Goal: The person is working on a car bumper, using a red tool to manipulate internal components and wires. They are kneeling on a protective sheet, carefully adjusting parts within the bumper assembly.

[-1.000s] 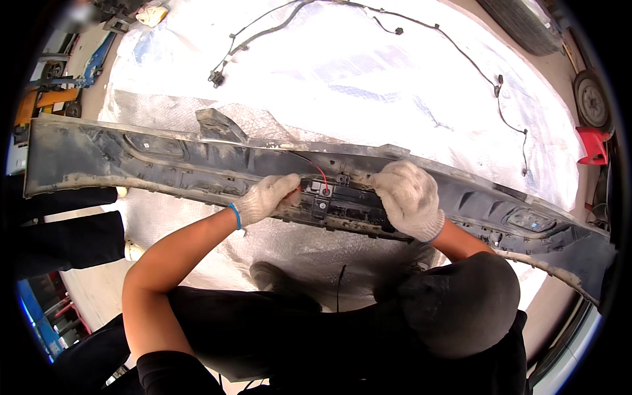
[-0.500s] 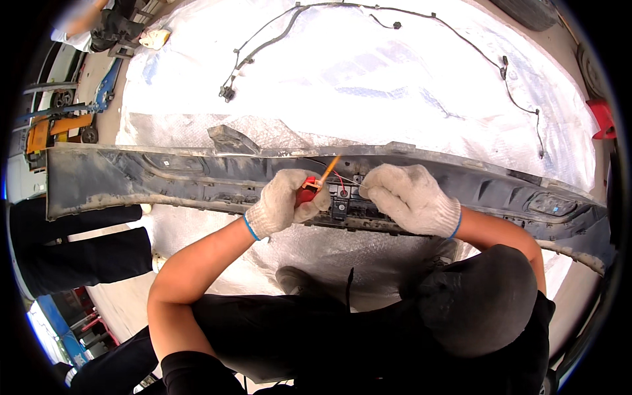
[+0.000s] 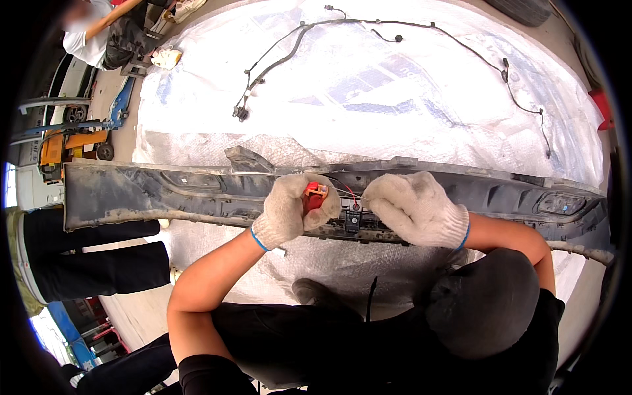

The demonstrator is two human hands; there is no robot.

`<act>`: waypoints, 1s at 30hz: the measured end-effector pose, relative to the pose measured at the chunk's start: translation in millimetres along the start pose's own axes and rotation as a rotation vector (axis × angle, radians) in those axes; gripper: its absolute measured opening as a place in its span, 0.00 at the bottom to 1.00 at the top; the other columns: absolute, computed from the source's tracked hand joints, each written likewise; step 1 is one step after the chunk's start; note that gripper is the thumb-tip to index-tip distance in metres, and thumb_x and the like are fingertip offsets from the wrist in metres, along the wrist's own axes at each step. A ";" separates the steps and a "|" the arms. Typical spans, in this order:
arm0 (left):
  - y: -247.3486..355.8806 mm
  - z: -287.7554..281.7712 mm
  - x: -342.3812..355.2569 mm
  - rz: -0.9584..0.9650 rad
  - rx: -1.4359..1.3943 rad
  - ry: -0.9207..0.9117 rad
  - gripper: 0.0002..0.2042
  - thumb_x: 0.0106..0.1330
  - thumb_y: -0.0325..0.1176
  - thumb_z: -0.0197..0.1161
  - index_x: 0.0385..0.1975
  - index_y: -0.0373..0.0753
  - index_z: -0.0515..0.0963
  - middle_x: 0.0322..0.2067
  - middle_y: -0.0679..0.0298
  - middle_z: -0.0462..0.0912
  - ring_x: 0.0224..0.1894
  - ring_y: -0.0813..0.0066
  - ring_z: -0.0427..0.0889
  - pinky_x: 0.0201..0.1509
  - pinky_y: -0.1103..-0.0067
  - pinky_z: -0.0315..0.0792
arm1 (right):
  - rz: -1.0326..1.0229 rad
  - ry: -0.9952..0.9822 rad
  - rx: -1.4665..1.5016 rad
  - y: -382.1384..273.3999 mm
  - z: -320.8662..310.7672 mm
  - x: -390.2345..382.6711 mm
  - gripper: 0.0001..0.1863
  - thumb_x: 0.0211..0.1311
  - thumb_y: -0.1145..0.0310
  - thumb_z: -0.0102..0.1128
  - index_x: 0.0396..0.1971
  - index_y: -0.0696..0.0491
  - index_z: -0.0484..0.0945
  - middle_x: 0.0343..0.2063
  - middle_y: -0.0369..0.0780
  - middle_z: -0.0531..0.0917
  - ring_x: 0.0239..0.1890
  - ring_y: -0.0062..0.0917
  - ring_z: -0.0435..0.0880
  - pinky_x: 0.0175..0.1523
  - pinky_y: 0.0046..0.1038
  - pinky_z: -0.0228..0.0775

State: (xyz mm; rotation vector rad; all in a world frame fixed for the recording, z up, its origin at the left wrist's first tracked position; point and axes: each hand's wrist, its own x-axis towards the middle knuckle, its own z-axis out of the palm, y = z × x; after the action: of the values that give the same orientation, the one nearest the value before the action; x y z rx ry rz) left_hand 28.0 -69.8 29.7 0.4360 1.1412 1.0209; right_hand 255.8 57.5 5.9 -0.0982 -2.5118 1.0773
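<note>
A long dark car bumper [image 3: 131, 193] lies across in front of me with its inner side up, soiled with dried dirt. Both my hands wear cream knitted gloves over its middle. My left hand [image 3: 296, 209] is closed on a small red tool [image 3: 316, 197] with an orange end; its exact kind is unclear. My right hand [image 3: 415, 205] has its fingers pinched together on a thin pale wire [image 3: 345, 192] that stretches toward the left hand. Between the hands, a black module [image 3: 353, 220] is seated in the bumper, with a red wire [image 3: 352, 189] running to its upper end.
Beyond the bumper, a black wiring harness [image 3: 388, 23] with connectors lies on a white plastic sheet [image 3: 309, 125]. A blue and orange jack [image 3: 85, 138] stands at left. One person [image 3: 125, 39] sits at upper left; another person's dark trouser legs [image 3: 105, 263] are at left.
The whole view has shifted slightly. An orange streak that rose from the tool in my left hand no longer shows. Both hands remain near the bumper's middle.
</note>
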 end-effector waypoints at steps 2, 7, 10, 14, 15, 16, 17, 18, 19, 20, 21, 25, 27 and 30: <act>-1.2 -1.3 0.7 -0.008 -0.008 -0.011 0.32 0.60 0.62 0.59 0.22 0.31 0.78 0.13 0.65 0.71 0.12 0.78 0.64 0.15 0.81 0.56 | 0.031 0.003 0.041 -2.4 -1.7 1.2 0.05 0.67 0.74 0.55 0.37 0.60 0.78 0.36 0.42 0.81 0.28 0.31 0.84 0.30 0.29 0.78; -1.1 -0.1 0.1 -0.031 -0.052 0.002 0.31 0.60 0.61 0.59 0.22 0.30 0.78 0.13 0.64 0.71 0.12 0.79 0.64 0.14 0.81 0.57 | 0.055 0.006 0.057 -2.5 1.3 -1.1 0.06 0.67 0.73 0.55 0.37 0.60 0.78 0.36 0.42 0.81 0.28 0.33 0.84 0.31 0.30 0.78; -2.4 -1.8 -1.0 -0.031 -0.036 0.004 0.30 0.60 0.59 0.59 0.22 0.29 0.78 0.13 0.64 0.71 0.12 0.79 0.63 0.14 0.80 0.56 | 0.057 0.000 0.055 -3.9 0.5 -0.8 0.06 0.67 0.73 0.55 0.37 0.60 0.78 0.36 0.42 0.81 0.30 0.33 0.84 0.32 0.30 0.78; -1.8 0.1 -1.8 -0.004 0.032 0.023 0.28 0.59 0.57 0.59 0.22 0.30 0.77 0.13 0.64 0.71 0.12 0.78 0.63 0.14 0.80 0.56 | -0.010 0.015 -0.021 0.7 2.8 -1.4 0.06 0.67 0.73 0.54 0.38 0.60 0.78 0.38 0.42 0.82 0.32 0.33 0.84 0.32 0.31 0.79; -1.7 2.0 -1.6 0.004 0.055 0.034 0.28 0.59 0.57 0.58 0.21 0.30 0.77 0.12 0.64 0.71 0.12 0.78 0.62 0.14 0.80 0.56 | -0.017 0.018 -0.038 0.9 2.9 -1.9 0.07 0.67 0.73 0.54 0.38 0.60 0.78 0.38 0.42 0.82 0.33 0.33 0.84 0.32 0.31 0.79; -1.5 3.2 -1.4 0.002 0.071 0.038 0.28 0.59 0.57 0.58 0.21 0.31 0.77 0.12 0.64 0.70 0.12 0.78 0.62 0.14 0.80 0.55 | -0.001 0.021 -0.027 0.4 2.8 -2.2 0.07 0.68 0.73 0.54 0.39 0.59 0.78 0.38 0.42 0.82 0.32 0.33 0.84 0.33 0.31 0.79; -1.3 4.3 -1.0 0.001 0.088 0.041 0.28 0.59 0.57 0.57 0.21 0.31 0.77 0.12 0.65 0.70 0.11 0.78 0.62 0.14 0.81 0.55 | 0.015 0.024 -0.016 -0.5 2.3 -2.3 0.07 0.68 0.72 0.54 0.39 0.59 0.78 0.37 0.42 0.82 0.32 0.34 0.84 0.33 0.31 0.79; -0.8 4.8 -1.4 0.000 0.106 0.047 0.28 0.59 0.57 0.57 0.21 0.31 0.77 0.12 0.65 0.70 0.11 0.78 0.62 0.14 0.81 0.55 | 0.028 0.028 -0.004 -1.8 1.6 -1.7 0.07 0.69 0.72 0.53 0.39 0.59 0.78 0.37 0.42 0.82 0.32 0.34 0.84 0.33 0.31 0.78; -0.7 4.0 -1.4 -0.002 0.094 0.035 0.28 0.60 0.57 0.56 0.21 0.31 0.77 0.12 0.65 0.70 0.11 0.79 0.62 0.14 0.81 0.55 | 0.068 0.016 0.032 -3.7 -0.5 -0.3 0.08 0.69 0.72 0.53 0.40 0.59 0.78 0.36 0.42 0.82 0.31 0.34 0.84 0.33 0.31 0.78; -0.9 2.4 -1.4 -0.003 0.082 0.022 0.28 0.60 0.57 0.56 0.21 0.31 0.77 0.12 0.65 0.70 0.11 0.79 0.62 0.14 0.81 0.55 | 0.109 0.004 0.068 -5.9 -3.6 1.5 0.08 0.70 0.71 0.53 0.40 0.59 0.78 0.36 0.42 0.82 0.31 0.34 0.84 0.33 0.32 0.78; -1.3 1.4 -1.0 -0.005 0.070 0.008 0.27 0.60 0.56 0.55 0.21 0.31 0.77 0.12 0.66 0.69 0.11 0.79 0.62 0.14 0.81 0.54 | 0.151 -0.008 0.103 -7.0 -5.2 2.3 0.08 0.70 0.71 0.53 0.40 0.59 0.78 0.35 0.43 0.82 0.30 0.35 0.84 0.34 0.32 0.78; -2.8 0.2 -0.1 -0.032 0.004 -0.015 0.28 0.60 0.57 0.56 0.20 0.32 0.77 0.11 0.66 0.69 0.12 0.79 0.62 0.14 0.81 0.54 | 0.151 0.001 0.088 -5.2 -2.9 1.5 0.09 0.71 0.71 0.53 0.40 0.60 0.78 0.34 0.43 0.82 0.30 0.35 0.84 0.34 0.32 0.78; -3.9 -0.7 0.2 -0.030 0.011 -0.026 0.29 0.60 0.59 0.57 0.20 0.32 0.77 0.11 0.67 0.68 0.12 0.79 0.62 0.14 0.81 0.54 | 0.170 -0.006 0.110 -7.2 -4.9 2.6 0.09 0.70 0.71 0.53 0.40 0.60 0.79 0.34 0.43 0.82 0.30 0.34 0.84 0.34 0.31 0.77; -3.5 2.9 -0.4 0.019 0.085 -0.026 0.32 0.60 0.63 0.58 0.20 0.32 0.77 0.11 0.67 0.68 0.12 0.79 0.62 0.14 0.81 0.54 | 0.121 0.010 0.061 -5.1 -2.1 1.2 0.08 0.70 0.71 0.53 0.39 0.60 0.78 0.35 0.43 0.82 0.30 0.34 0.84 0.33 0.31 0.77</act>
State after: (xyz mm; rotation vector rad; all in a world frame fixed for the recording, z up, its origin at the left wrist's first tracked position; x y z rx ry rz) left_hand 32.1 -71.4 28.5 0.5272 1.1617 0.9834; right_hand 256.0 55.7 11.2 -0.2409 -2.4885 1.1970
